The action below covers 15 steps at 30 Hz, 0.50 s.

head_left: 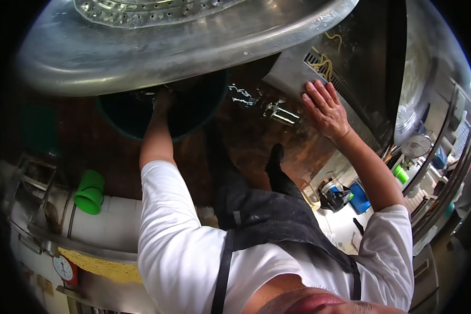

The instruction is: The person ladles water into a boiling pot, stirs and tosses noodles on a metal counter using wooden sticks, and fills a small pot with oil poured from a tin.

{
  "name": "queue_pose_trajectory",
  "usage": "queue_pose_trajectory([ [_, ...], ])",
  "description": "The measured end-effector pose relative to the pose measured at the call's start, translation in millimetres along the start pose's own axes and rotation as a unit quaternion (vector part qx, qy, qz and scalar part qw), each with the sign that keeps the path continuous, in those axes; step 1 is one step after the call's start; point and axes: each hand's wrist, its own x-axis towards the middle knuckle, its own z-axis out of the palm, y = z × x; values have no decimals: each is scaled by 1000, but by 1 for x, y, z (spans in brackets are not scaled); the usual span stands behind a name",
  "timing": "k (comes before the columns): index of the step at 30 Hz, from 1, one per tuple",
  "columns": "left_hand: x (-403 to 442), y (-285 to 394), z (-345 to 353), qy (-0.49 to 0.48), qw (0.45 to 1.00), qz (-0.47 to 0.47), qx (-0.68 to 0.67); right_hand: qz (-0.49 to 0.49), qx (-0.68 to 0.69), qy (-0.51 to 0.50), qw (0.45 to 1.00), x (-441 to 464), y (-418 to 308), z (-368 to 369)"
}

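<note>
My left hand reaches down into a dark green tub below the rim of a large steel vessel. Shadow and the rim hide its fingers, so what it holds, if anything, does not show. On the right, my right hand lies with its fingers stretched out against the edge of a steel panel. Pale noodle-like strands lie on a slotted grate just beyond those fingertips. A perforated metal piece sits on top of the large vessel.
The reddish-brown floor looks wet and shiny. At left are a green plastic container, a metal rack, yellow crumbly material and a red dial scale. A blue bin, black bag and wire strainer are at right.
</note>
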Motion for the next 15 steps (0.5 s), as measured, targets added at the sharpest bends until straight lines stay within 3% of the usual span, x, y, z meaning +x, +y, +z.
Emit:
queue_pose_trajectory([
  [1,-21,8,-21,-20,999,-10,-31,2,16,3,1000,0,-1,-2],
  [4,-66,25,-59,49,991,120,-42,-2,3,-12,1000,1,-2,-8],
  [7,-130,61,-112,30,989,69,-130,-5,13,-31,999,-1,-1,-15],
  [10,-194,88,-147,31,988,64,-134,0,38,-51,998,-2,-4,-28],
  [15,-302,147,-181,28,979,9,-202,-17,78,5,997,-14,-2,-31],
])
